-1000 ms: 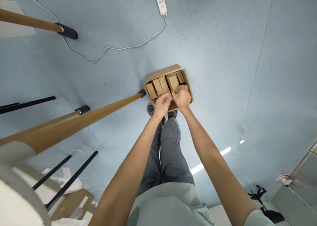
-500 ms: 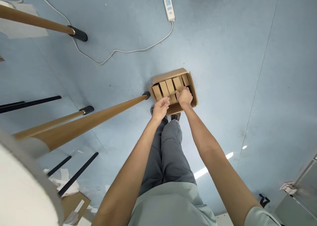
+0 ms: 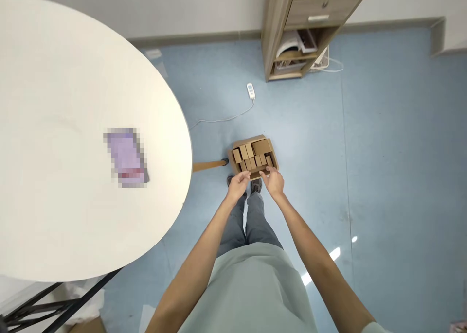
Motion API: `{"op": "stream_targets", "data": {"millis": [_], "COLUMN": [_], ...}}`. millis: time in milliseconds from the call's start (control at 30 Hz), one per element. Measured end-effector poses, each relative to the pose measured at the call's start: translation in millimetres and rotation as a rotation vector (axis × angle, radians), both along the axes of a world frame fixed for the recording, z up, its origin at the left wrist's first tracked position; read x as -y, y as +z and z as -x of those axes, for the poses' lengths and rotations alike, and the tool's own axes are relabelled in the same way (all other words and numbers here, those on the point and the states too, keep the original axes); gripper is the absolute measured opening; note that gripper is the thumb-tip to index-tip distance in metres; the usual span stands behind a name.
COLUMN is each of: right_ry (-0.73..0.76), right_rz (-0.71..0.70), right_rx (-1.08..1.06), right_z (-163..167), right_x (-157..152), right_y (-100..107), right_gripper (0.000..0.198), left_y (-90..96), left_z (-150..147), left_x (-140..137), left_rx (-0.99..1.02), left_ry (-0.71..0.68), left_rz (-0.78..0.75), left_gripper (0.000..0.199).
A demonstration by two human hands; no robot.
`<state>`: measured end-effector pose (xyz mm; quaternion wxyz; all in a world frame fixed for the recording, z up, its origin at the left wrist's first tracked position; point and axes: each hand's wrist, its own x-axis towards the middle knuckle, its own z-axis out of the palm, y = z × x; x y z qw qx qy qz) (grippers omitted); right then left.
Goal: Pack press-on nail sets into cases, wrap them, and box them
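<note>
On the floor by my feet stands an open cardboard box (image 3: pixel 275 164), packed with several small brown cartons (image 3: pixel 249 150). My left hand (image 3: pixel 239 184) is over the box's near left edge, its fingers loosely extended towards the right and nothing visible in them. Over the near right edge is my right hand (image 3: pixel 275 182), thumb and fingers apart, also holding nothing I can see. Whether either hand touches the box rim I cannot tell. A wider carton (image 3: pixel 261 147) lies in the far right part of the box.
A round white table (image 3: pixel 156 109) fills the left side, with a blurred-out phone-like object (image 3: pixel 127 157) on it. Its wooden leg (image 3: pixel 208 166) ends beside the box. A white corded controller (image 3: pixel 250 90) lies beyond, near a wooden shelf unit (image 3: pixel 277 36).
My view has risen and tilted forward, bringing the tabletop and shelf into sight. My right hand has come away from the cartons towards the near edge. The wider carton shows at the far right.
</note>
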<state>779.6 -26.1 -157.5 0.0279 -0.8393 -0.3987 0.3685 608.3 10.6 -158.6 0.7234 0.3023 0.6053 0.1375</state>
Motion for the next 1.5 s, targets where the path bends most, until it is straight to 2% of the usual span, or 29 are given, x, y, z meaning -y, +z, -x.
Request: {"op": "stream_targets", "data": {"millis": [133,267,467,633,800,1000,1200,1333,1500], "right_ry": [0.001,0.006,0.021,0.019,0.087,0.153,0.239,0.332,0.47], "right_rz": [-0.079,-0.171,-0.366,-0.482,-0.55,-0.614,-0.656,-0.621,-0.547], "right_rx": [-0.046,-0.088,-0.194,-0.298,-0.355,-0.381,-0.458,-0.497,-0.526], "right_z": [-3,-4,5,24,66,156,272,345,419], "right_x": [24,43,64,66,66,81,113,131,138], "right_y": [62,111,164,206,251,294,307,311,323], "right_gripper": [0.035,0.032,0.03,0.031,0.029,0.025,0.024,0.027,0.026], "left_y": [56.1,106.9,183.2,228.9,257.4,281.6,299.0,312.5,315.7], "left_z": [0,3,24,54,102,188,296,367,430], "left_x": [18,38,72,87,103,146,191,220,254], "left_rx": [0.014,0.045,0.069,0.074,0.09,0.135,0.123,0.091,0.055], "left_ry": [-0.027,-0.032,0.042,0.136,0.229,0.382,0.577,0.722,0.912], "left_rz": [-0.042,-0.111,-0.215,-0.26,-0.32,-0.396,-0.465,-0.53,-0.53], "left_gripper": [0.049,0.058,0.07,0.07,0.068,0.068,0.067,0.061,0.056]}}
